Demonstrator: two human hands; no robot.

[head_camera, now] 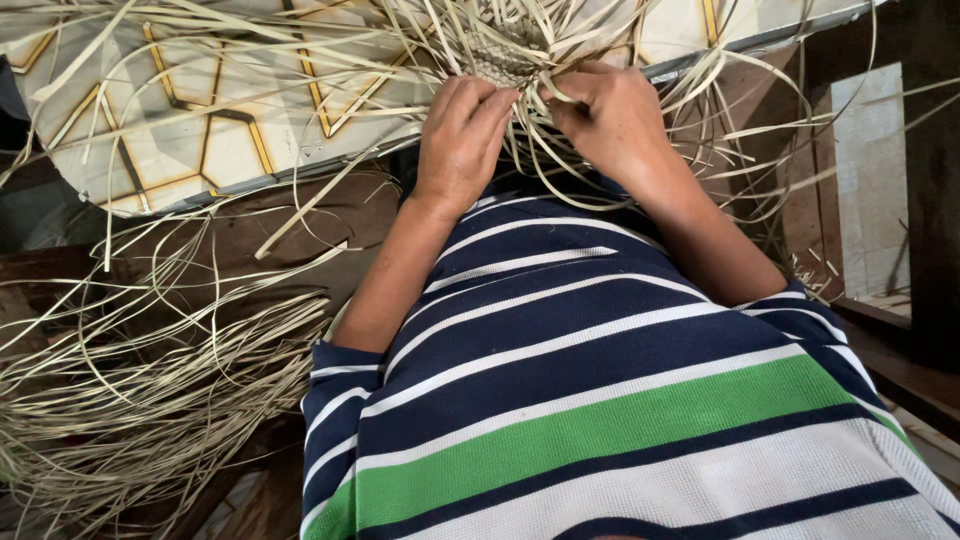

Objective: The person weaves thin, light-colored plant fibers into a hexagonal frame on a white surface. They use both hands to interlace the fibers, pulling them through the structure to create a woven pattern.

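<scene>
1. Head view looks down on a small woven piece [503, 60] of pale strips, lying just past the fingertips of both hands, at the top of the scene.
2. Left hand [462, 140] lies knuckles up at the near left edge of the woven piece, fingers curled down over loose strips [560, 180]; whether they pinch one, I cannot tell.
3. Right hand [610, 115], at its near right edge, pinches a strip between thumb and fingers.
4. Beyond the woven piece lies a patterned floor [230, 120]; well to its near left lies a heap of strips [130, 400].
5. Nearest the camera is a striped shirt [600, 400].
</scene>
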